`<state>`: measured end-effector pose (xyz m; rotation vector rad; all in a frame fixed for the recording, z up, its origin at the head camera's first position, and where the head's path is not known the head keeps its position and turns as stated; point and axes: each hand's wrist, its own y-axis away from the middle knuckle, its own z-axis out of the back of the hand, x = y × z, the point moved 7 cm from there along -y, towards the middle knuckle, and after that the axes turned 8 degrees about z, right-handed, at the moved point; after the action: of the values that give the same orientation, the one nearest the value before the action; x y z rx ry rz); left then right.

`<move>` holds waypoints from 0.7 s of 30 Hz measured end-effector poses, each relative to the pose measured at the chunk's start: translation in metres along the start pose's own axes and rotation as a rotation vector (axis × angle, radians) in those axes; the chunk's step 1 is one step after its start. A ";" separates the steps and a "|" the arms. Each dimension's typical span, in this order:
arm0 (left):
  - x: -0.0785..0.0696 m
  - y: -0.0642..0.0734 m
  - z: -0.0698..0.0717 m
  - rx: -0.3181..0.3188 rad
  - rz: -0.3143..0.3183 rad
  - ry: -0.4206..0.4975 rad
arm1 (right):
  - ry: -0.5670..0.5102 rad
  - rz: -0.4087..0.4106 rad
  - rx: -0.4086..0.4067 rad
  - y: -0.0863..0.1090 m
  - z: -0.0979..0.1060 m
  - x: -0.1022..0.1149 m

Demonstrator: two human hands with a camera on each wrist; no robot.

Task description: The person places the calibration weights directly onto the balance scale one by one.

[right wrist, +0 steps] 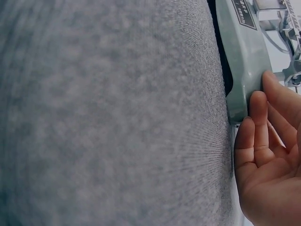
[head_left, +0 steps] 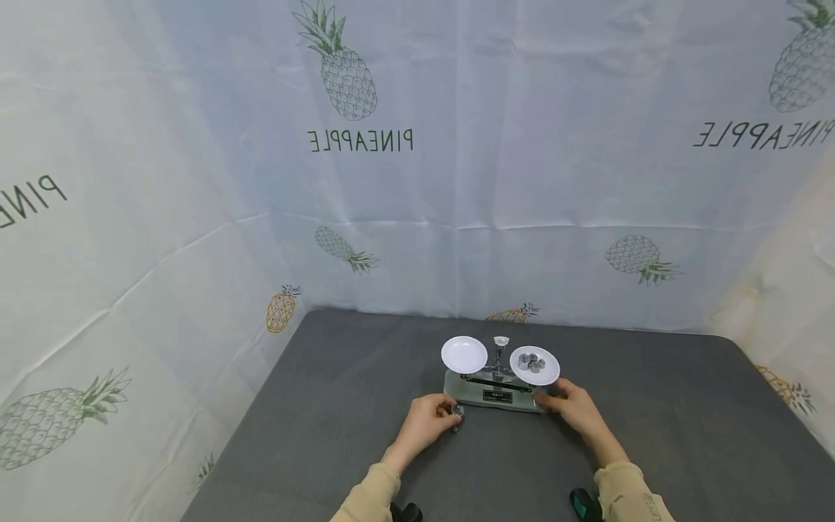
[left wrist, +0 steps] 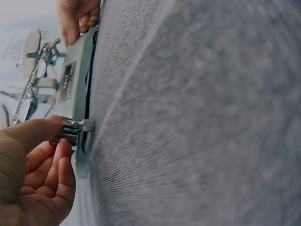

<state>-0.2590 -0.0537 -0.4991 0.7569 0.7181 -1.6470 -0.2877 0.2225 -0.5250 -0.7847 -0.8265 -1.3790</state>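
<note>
A balance scale with a green base (head_left: 466,389) stands on the grey tabletop. Its left pan (head_left: 464,354) is bare white; several metal weights (head_left: 533,362) sit in the right pan (head_left: 551,373). My left hand (head_left: 425,421) pinches a small shiny metal weight (left wrist: 84,125) between thumb and fingers, just in front of the base's left end. Part of that weight is hidden by the fingertips. At the base's right end, my right hand (right wrist: 270,165) holds the green edge with thumb and fingertips.
Pineapple-printed cloth (head_left: 489,181) hangs behind and beside the grey tabletop (head_left: 346,384). The scale's dark nameplate (head_left: 498,396) faces me. A dark strap with green (head_left: 583,503) shows by the right sleeve.
</note>
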 end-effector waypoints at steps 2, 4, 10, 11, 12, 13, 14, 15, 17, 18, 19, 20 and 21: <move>-0.003 0.001 0.004 -0.026 -0.017 -0.023 | -0.003 0.004 0.007 0.000 -0.001 0.000; -0.007 0.002 0.010 -0.060 -0.032 -0.036 | -0.015 0.007 0.014 0.000 -0.001 0.000; -0.021 0.003 0.030 -0.142 -0.082 -0.012 | -0.047 0.019 0.021 0.000 -0.002 0.002; -0.024 0.003 0.033 -0.152 -0.092 -0.007 | -0.048 0.020 0.019 0.000 -0.002 0.003; -0.027 0.003 0.036 -0.162 -0.098 -0.002 | -0.047 0.025 0.019 0.000 -0.002 0.003; -0.029 0.003 0.038 -0.170 -0.103 0.001 | -0.045 0.025 0.016 0.000 -0.002 0.003; -0.032 0.003 0.041 -0.176 -0.107 0.006 | -0.042 0.027 0.016 0.000 -0.002 0.003; -0.035 0.003 0.043 -0.184 -0.110 0.008 | -0.040 0.027 0.015 0.000 -0.002 0.003; -0.041 0.003 0.048 -0.194 -0.110 0.016 | -0.034 0.030 0.014 0.000 -0.002 0.004; -0.044 0.002 0.050 -0.201 -0.114 0.016 | -0.030 0.027 0.013 0.000 -0.002 0.004; -0.047 0.002 0.052 -0.208 -0.120 0.016 | -0.025 0.027 0.012 -0.001 -0.002 0.004; -0.051 0.001 0.055 -0.216 -0.127 0.015 | -0.023 0.026 0.012 -0.001 -0.002 0.005; -0.055 0.000 0.057 -0.223 -0.134 0.012 | -0.020 0.025 0.012 -0.001 -0.002 0.005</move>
<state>-0.2562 -0.0666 -0.4208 0.5699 0.9613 -1.6495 -0.2884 0.2180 -0.5221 -0.7987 -0.8375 -1.3452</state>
